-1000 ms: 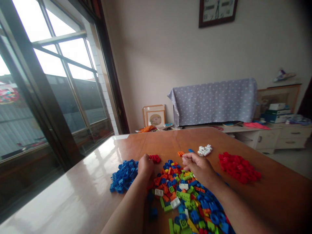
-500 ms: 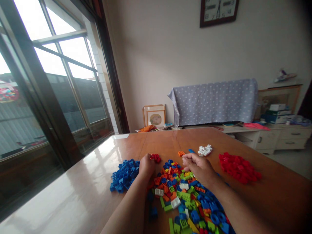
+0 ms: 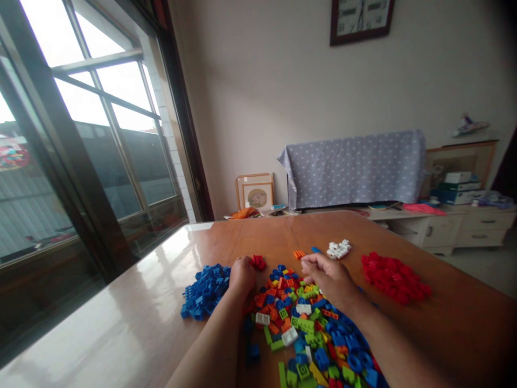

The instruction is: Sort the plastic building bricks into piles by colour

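Note:
My left hand (image 3: 243, 276) is closed between the pile of blue bricks (image 3: 207, 291) and the mixed pile. A small cluster of red bricks (image 3: 258, 262) lies right by its fingertips; the back of the hand hides whatever is in it. Over the far right side of the mixed toy bricks (image 3: 307, 324) hovers my right hand (image 3: 329, 276), thumb and fingers curled together. Anything pinched there is too small or hidden to make out. Just beyond its fingertips are an orange brick piece (image 3: 299, 254) and a blue brick (image 3: 316, 250).
White bricks (image 3: 338, 249) form a small heap at the table's far right. A larger red brick pile (image 3: 396, 277) sits right of my right forearm. The wooden table (image 3: 133, 323) reaches toward a cabinet (image 3: 444, 229) by the wall. Glass windows stand at left.
My left fingers have drawn slightly back from the small red cluster, which shows more fully. My right hand has hardly moved. The whole view has shifted a little.

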A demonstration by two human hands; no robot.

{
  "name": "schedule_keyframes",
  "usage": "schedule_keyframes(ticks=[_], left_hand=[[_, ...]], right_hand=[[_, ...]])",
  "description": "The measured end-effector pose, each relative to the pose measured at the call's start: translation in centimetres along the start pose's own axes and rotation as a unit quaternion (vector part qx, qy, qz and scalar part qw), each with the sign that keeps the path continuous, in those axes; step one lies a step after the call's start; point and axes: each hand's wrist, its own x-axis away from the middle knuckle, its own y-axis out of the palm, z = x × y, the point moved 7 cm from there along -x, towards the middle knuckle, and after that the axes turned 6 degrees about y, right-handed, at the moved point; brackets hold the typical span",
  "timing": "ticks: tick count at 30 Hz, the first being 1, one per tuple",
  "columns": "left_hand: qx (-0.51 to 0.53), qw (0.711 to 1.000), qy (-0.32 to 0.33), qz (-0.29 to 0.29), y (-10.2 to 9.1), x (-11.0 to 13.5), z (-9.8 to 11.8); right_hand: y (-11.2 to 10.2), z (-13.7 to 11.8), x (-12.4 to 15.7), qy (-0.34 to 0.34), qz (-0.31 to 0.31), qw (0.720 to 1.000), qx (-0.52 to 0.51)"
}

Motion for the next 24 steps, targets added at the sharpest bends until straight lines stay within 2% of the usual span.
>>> schedule_keyframes(ticks=[10, 18, 24], left_hand=[[-0.004, 1.000, 0.011, -0.013, -0.2, 0.5, 0.8], [-0.030, 0.999, 0.012, -0.020, -0.8, 0.7, 1.5], [-0.036, 0.995, 0.086, -0.048, -0.9, 1.2, 3.0]], right_hand=[[-0.1, 0.3, -0.3, -0.005, -0.027, 1.000, 0.009], [-0.2, 0.6, -0.4, -0.004, -0.024, 0.999, 0.021], [-0.2, 0.4, -0.3, -0.006, -0.026, 0.999, 0.022]])
